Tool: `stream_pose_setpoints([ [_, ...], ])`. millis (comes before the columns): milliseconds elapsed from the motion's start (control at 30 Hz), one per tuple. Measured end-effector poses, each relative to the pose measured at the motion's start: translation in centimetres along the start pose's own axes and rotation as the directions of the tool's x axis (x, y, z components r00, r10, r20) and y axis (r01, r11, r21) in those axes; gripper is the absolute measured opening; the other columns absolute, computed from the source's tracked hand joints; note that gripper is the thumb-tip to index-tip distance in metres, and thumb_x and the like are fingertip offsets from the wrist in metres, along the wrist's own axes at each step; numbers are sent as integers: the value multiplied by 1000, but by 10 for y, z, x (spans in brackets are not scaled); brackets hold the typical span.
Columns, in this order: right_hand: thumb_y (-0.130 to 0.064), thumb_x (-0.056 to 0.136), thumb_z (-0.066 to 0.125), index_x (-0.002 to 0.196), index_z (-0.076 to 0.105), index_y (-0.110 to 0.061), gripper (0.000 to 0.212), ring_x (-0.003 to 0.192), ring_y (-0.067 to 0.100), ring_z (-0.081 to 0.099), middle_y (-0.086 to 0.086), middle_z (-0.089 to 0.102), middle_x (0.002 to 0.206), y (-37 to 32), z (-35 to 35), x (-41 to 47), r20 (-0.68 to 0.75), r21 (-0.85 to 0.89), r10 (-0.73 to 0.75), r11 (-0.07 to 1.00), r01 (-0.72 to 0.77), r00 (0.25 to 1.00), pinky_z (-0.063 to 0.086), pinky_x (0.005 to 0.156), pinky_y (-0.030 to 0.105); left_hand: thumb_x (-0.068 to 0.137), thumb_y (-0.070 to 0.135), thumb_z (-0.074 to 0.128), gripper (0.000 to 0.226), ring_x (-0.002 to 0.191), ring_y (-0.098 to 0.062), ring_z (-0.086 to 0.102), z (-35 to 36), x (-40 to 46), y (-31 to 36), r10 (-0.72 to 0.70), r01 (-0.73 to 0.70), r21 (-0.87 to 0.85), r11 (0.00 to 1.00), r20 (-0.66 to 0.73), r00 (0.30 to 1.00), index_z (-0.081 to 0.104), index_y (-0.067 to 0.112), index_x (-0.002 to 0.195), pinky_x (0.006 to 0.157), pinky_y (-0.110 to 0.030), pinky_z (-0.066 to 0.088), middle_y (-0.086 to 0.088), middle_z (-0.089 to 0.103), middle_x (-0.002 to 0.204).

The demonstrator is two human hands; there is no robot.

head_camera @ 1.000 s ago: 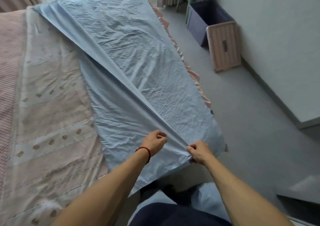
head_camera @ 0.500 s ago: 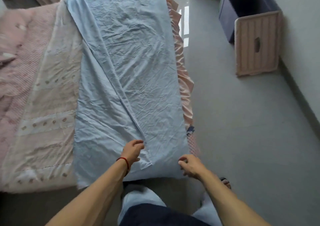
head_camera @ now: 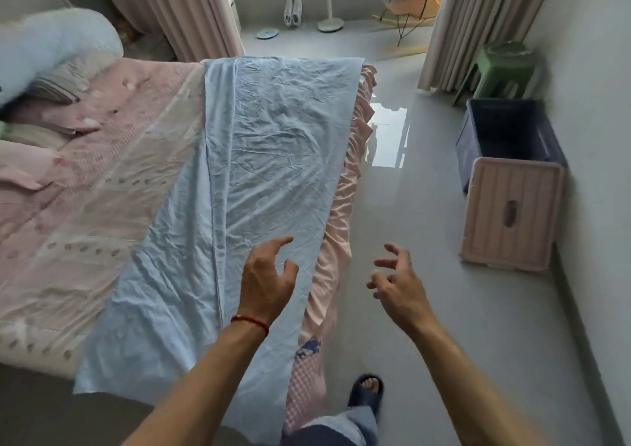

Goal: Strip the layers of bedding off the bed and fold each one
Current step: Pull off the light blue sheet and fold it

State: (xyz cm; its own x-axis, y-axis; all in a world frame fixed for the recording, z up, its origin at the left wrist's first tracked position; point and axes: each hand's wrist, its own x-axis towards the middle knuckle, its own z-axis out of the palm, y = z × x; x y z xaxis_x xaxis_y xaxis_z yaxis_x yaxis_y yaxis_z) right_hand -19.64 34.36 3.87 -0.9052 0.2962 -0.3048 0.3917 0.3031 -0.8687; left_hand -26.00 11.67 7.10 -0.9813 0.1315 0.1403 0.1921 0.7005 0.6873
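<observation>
Left hand open above blue sheet, fingers curled, holding nothing. Right hand open too, fingers spread, over floor beside bed. Sheet folded into long strip, lying flat along bed's right edge, over pink bedding; near end hanging off bed's foot.

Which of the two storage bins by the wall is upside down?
The pink ribbed bin, nearer the person: its closed base faces up. The dark blue bin behind it stands upright with its top open.
</observation>
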Motion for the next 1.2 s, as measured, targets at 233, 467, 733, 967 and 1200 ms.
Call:
stream_pose_setpoints([
  [233,-20,103,56,152,33,-28,55,95,14,71,-2,57,130,-32,-99,124,-30,-54,-135,990,134,990,62,88,43,82,-1,63,42,106,-10,64,102,124,87,85,-110,-187,976,-137,987,73,20,117,92,-29,53,5,73,115],
  [467,-18,103,57,141,47,-24,39,107,17,68,3,62,131,-66,-174,274,9,-61,-153,986,153,988,61,93,39,85,2,66,38,113,-20,65,184,286,160,182,-201,-160,967,-121,976,70,13,121,100,-41,54,-3,71,122],
  [733,-16,102,58,127,56,-21,26,102,17,69,3,67,121,-118,-220,474,8,135,-232,964,229,973,62,91,40,83,29,63,61,117,-30,59,250,460,213,272,-223,272,936,-157,949,52,12,140,95,-45,53,-11,60,135],
  [967,-22,98,68,116,66,-24,18,92,8,73,-8,73,106,-191,-297,636,197,89,-409,912,400,891,63,85,34,91,39,71,40,111,-4,63,278,599,280,37,-63,-132,989,-191,981,68,23,127,96,-27,54,8,69,124],
  [1200,-22,93,75,95,73,-31,9,83,12,74,-11,75,87,-241,-316,800,264,113,-497,867,485,827,64,76,32,85,17,80,9,97,-7,67,308,741,272,-62,-24,-191,981,-428,902,76,22,92,80,-20,54,15,71,95],
])
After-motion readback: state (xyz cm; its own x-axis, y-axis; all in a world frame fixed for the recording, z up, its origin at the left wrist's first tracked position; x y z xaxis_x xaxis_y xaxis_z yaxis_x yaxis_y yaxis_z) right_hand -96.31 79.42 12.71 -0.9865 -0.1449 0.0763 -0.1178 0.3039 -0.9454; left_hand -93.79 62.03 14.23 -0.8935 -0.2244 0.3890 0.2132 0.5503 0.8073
